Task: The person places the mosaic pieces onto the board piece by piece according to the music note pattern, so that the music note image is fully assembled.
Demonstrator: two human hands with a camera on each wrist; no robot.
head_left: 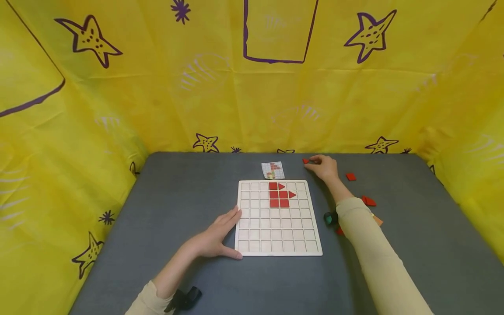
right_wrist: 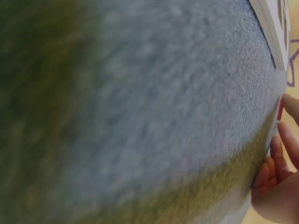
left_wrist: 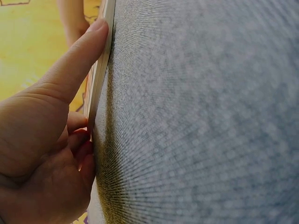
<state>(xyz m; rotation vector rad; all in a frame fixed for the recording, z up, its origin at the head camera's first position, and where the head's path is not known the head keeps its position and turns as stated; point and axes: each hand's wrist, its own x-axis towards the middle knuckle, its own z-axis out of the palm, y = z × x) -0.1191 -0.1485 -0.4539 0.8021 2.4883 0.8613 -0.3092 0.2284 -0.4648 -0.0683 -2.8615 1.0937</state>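
Note:
A pale wooden grid board (head_left: 256, 234) lies on the table, with several red square and triangular tiles (head_left: 274, 194) set in its upper cells. My left hand (head_left: 216, 236) touches the board's left edge, thumb near the front corner and fingers fairly straight along the side. In the left wrist view the thumb (left_wrist: 77, 60) presses against that edge. Beyond the board's far right corner, my right hand (head_left: 324, 167) pinches a small red tile (head_left: 305, 161) at the table surface. The same red tile (right_wrist: 280, 110) shows between thumb and finger in the right wrist view, its full shape hidden.
A small printed pattern card (head_left: 273, 169) lies behind the board. To the right are a loose red square (head_left: 351, 176), more red pieces (head_left: 369, 201) and an orange piece (head_left: 378, 219), partly covered by the right sleeve. Yellow cloth (head_left: 236, 109) surrounds the grey table (head_left: 177, 188).

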